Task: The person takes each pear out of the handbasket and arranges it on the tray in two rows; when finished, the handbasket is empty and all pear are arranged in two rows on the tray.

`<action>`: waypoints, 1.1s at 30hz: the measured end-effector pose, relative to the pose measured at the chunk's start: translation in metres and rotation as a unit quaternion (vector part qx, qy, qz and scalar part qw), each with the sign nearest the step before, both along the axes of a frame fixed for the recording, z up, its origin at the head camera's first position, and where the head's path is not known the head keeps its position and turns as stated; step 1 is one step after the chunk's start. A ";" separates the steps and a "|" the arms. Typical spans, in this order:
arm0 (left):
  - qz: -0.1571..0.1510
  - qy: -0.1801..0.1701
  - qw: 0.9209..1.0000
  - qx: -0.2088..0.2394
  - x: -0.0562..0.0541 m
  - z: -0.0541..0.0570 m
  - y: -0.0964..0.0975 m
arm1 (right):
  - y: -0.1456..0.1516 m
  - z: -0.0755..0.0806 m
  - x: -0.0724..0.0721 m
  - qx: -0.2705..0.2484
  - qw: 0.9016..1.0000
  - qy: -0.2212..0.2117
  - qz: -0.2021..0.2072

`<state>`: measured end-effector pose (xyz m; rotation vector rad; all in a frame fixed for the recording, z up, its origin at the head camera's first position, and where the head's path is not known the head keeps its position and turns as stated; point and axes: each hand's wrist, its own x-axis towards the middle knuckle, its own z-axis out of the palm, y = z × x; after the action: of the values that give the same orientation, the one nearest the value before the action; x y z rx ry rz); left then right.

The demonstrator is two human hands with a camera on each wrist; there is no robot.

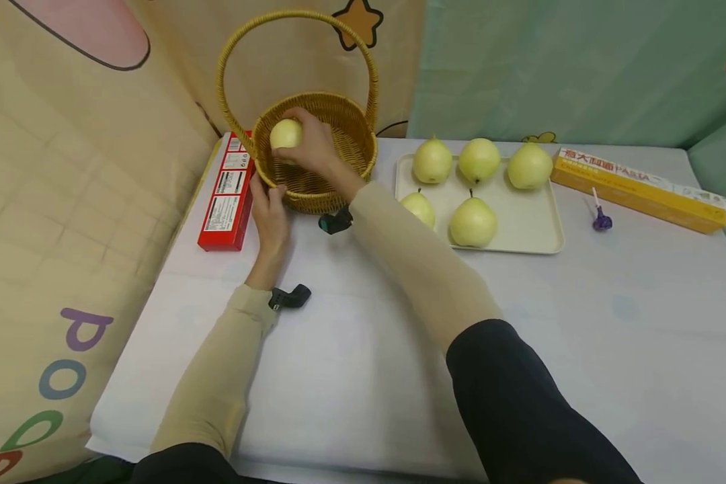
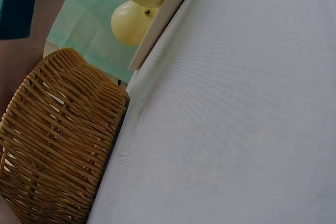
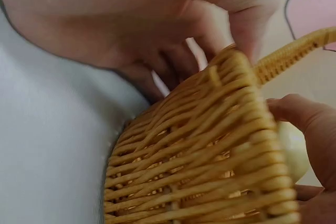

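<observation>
A pale yellow-green pear (image 1: 286, 134) sits between the thumb and fingers of my right hand (image 1: 317, 146), inside the mouth of a wicker basket (image 1: 314, 204) with a tall hooped handle. My left hand (image 1: 271, 218) grips the basket's near left side; in the right wrist view that left hand (image 3: 173, 24) has its fingers against the woven wall and a fingertip at the rim. The right hand (image 3: 320, 135) and part of the pear (image 3: 293, 153) show beyond the rim there. In the left wrist view the basket wall (image 2: 52, 140) fills the lower left.
A cream tray (image 1: 520, 232) with several pears (image 1: 473, 222) stands right of the basket. A red box (image 1: 225, 195) lies along its left side. Farther right are a yellow pasta box (image 1: 641, 191) and a purple-wrapped lollipop (image 1: 601, 220). Curtains hang behind and at the left.
</observation>
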<state>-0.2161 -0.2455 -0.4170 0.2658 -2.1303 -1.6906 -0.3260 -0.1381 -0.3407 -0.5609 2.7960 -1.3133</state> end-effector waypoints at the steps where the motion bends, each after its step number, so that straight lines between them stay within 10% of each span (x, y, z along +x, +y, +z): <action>1: -0.001 0.002 1.000 -0.001 0.000 0.000 0.000 | 0.003 0.002 0.002 -0.007 1.000 0.001 -0.005; 13: -0.008 0.022 1.000 0.009 -0.002 -0.002 -0.003 | 0.066 0.044 0.043 -0.048 0.999 0.005 0.009; 33: -0.006 0.019 1.000 0.008 0.000 -0.006 -0.008 | 0.199 0.049 0.127 -0.110 0.991 0.081 0.001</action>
<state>-0.2159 -0.2531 -0.4227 0.2231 -2.0964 -1.7067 -0.1990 0.0614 -0.2919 -0.7052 2.7901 -1.6605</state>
